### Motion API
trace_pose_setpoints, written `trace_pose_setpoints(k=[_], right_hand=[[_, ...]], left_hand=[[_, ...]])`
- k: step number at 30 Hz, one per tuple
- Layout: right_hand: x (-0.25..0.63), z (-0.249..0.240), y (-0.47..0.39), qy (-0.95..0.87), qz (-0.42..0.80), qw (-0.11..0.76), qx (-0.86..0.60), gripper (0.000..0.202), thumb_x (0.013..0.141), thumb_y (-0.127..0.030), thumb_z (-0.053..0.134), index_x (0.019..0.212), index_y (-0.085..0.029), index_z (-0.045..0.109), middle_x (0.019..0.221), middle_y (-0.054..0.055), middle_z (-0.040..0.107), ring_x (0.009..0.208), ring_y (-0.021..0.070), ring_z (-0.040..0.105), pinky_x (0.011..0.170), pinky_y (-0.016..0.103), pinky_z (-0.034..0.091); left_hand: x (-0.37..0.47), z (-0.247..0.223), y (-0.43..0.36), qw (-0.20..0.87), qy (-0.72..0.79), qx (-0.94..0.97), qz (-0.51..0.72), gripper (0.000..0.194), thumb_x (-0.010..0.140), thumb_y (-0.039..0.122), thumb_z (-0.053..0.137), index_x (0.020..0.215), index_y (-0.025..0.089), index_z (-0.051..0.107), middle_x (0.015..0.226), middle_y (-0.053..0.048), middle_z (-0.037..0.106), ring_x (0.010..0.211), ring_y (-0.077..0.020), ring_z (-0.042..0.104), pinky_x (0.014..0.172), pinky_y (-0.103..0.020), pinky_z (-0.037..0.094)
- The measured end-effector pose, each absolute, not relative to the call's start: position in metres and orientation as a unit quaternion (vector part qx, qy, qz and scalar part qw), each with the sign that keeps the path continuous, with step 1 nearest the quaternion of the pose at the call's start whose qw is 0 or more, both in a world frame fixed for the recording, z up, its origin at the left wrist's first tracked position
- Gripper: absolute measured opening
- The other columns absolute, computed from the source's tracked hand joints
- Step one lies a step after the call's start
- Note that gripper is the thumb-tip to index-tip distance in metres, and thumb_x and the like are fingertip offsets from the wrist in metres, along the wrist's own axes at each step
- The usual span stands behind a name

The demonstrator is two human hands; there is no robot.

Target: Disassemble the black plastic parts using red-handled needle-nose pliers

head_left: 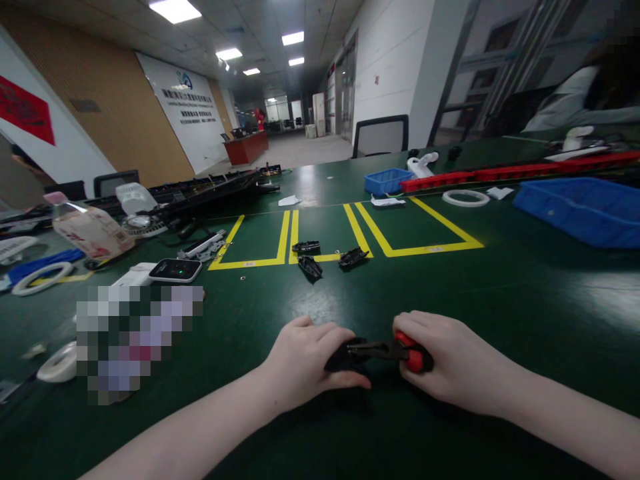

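My right hand is closed around the red and black handles of a pair of pliers. The jaws point left and reach a small black plastic part. That part sits between the thumb and fingers of my left hand, which hides much of it. Whether the jaws grip the part or only touch it I cannot tell. Farther out on the table lie three similar black parts: one upper left, one below it, and one to the right.
Yellow tape outlines mark the green table. Blue bins and a long red strip are at the right. A phone-like device, a bottle and tape rolls crowd the left. Someone in a light sleeve sits far right.
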State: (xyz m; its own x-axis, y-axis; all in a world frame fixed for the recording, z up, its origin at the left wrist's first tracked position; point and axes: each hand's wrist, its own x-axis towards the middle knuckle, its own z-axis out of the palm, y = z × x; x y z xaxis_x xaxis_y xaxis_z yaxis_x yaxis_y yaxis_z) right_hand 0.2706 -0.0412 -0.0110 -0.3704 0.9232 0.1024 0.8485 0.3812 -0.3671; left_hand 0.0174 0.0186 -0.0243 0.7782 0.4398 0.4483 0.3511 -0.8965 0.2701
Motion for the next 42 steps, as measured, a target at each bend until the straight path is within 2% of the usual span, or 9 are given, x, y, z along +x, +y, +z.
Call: trace_pose_setpoints(k=[11, 15, 23, 34, 42], right_hand=[[0.268, -0.007, -0.043, -0.828, 0.126, 0.145, -0.527, 0.006, 0.076, -0.022, 0.057, 0.077, -0.022, 0.051, 0.076, 0.003, 0.061, 0.065, 0.0173, 0.057, 0.057, 0.03, 0.043], [0.268, -0.006, -0.043, -0.825, 0.126, 0.144, -0.532, 0.007, 0.076, -0.022, 0.057, 0.076, -0.023, 0.051, 0.076, 0.002, 0.061, 0.065, 0.0174, 0.057, 0.057, 0.03, 0.042], [0.27, -0.008, -0.043, -0.823, 0.135, 0.14, -0.534, 0.007, 0.078, -0.025, 0.058, 0.077, -0.022, 0.052, 0.077, 0.002, 0.062, 0.063, 0.0158, 0.058, 0.055, 0.028, 0.044], [0.266, -0.005, -0.044, -0.836, 0.095, 0.144, -0.521, 0.007, 0.075, -0.021, 0.057, 0.076, -0.022, 0.05, 0.075, 0.003, 0.061, 0.065, 0.0176, 0.054, 0.058, 0.03, 0.041], [0.266, -0.004, -0.045, -0.835, 0.102, 0.142, -0.521, 0.007, 0.075, -0.02, 0.056, 0.075, -0.022, 0.05, 0.074, 0.002, 0.061, 0.064, 0.0166, 0.055, 0.057, 0.03, 0.042]], left_hand=[[0.014, -0.021, 0.022, 0.153, 0.186, 0.953, 0.182, 0.05, 0.087, 0.063, 0.065, 0.109, 0.019, 0.063, 0.088, 0.001, 0.073, 0.068, -0.0132, 0.065, 0.063, -0.028, 0.04], [0.015, -0.023, 0.021, 0.126, 0.198, 0.952, 0.196, 0.052, 0.084, 0.065, 0.067, 0.109, 0.02, 0.063, 0.087, 0.001, 0.073, 0.067, -0.0133, 0.065, 0.062, -0.028, 0.04], [0.016, -0.026, 0.02, 0.091, 0.199, 0.945, 0.242, 0.053, 0.088, 0.068, 0.06, 0.107, 0.019, 0.063, 0.087, 0.0, 0.074, 0.064, -0.0136, 0.066, 0.06, -0.029, 0.038], [0.013, -0.016, 0.024, 0.211, 0.187, 0.947, 0.156, 0.047, 0.085, 0.061, 0.069, 0.108, 0.019, 0.064, 0.086, 0.001, 0.073, 0.069, -0.013, 0.066, 0.065, -0.026, 0.043], [0.014, -0.023, 0.021, 0.127, 0.193, 0.948, 0.217, 0.05, 0.082, 0.061, 0.072, 0.109, 0.02, 0.062, 0.089, 0.001, 0.073, 0.066, -0.0135, 0.064, 0.061, -0.027, 0.039]])
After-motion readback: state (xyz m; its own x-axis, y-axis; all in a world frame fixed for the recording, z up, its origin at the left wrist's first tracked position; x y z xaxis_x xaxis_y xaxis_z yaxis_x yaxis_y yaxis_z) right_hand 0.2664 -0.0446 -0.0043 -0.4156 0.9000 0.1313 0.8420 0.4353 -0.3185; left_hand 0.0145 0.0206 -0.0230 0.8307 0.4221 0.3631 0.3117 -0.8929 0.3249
